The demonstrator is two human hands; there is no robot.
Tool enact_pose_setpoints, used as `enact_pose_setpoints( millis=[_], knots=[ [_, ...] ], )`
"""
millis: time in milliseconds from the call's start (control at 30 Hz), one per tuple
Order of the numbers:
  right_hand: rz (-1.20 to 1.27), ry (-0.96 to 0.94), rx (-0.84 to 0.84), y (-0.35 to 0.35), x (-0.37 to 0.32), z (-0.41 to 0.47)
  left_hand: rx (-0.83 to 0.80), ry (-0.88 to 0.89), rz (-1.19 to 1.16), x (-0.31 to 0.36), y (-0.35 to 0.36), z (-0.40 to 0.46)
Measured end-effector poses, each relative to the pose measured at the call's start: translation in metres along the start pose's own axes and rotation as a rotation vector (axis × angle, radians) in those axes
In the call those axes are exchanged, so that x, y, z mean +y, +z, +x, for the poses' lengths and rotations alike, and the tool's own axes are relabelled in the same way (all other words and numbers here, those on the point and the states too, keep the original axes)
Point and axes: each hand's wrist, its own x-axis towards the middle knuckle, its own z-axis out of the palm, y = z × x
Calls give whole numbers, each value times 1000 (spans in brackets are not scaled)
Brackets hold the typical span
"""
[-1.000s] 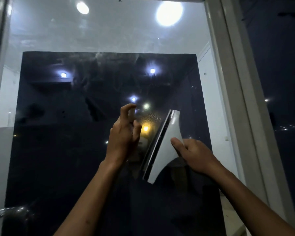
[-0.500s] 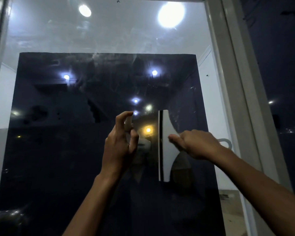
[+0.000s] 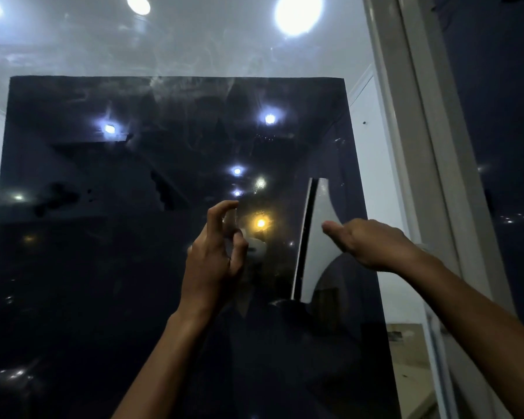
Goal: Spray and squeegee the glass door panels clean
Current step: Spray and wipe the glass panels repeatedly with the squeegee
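A glass door panel [image 3: 103, 252] fills the view, dark and full of lamp reflections. My left hand [image 3: 212, 255] grips a small spray bottle [image 3: 231, 220] in front of the glass, forefinger curled over its top; the bottle is mostly hidden by my fingers. My right hand [image 3: 372, 243] holds a white squeegee [image 3: 313, 237] by its handle, thumb lying along the white body. Its black blade stands nearly upright against the glass. A patch of fine droplets [image 3: 259, 207] shows on the glass between the two hands.
A pale door frame [image 3: 418, 176] runs down the right side, with another dark pane [image 3: 502, 131] beyond it. A metal door handle [image 3: 6, 376] shows at the lower left. Smears streak the upper glass.
The squeegee turned from a slant to nearly upright and shifted right with my right hand. My left hand stayed about where it was, still on the spray bottle.
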Motion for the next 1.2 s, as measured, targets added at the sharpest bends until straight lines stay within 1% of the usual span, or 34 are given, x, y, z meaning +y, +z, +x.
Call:
enact_pose_setpoints(
  millis=[67,167,300,400,500,667,734,767,834,934,1067,1200],
  knots=[
    [70,29,1,3,3,-1,-4,2,2,0,1,-2],
    [206,65,12,13,-11,2,2,-7,-2,1,4,-1],
    [442,220,64,48,-24,-21,17,-21,-24,6,13,-6],
    [614,317,42,80,-27,-52,16,-21,-22,7,16,-11],
    [704,329,34,93,-33,-67,-5,-8,-28,12,14,-16],
    [864,319,92,78,-45,-45,8,-25,-23,19,11,-14],
    [931,342,59,86,-46,-59,-6,-35,-37,21,12,-22],
    [947,388,8,96,-54,-87,-35,-72,-49,23,6,-41],
    [1000,426,-18,122,-56,-117,-61,-83,-63,26,9,-58],
    [1023,471,52,127,-57,-110,-68,-103,-63,25,13,-74],
    [1055,433,111,107,-58,-88,-55,-155,-81,22,9,-94],
    [995,457,52,139,-46,-123,-73,-227,-76,19,2,-119]
  ],
)
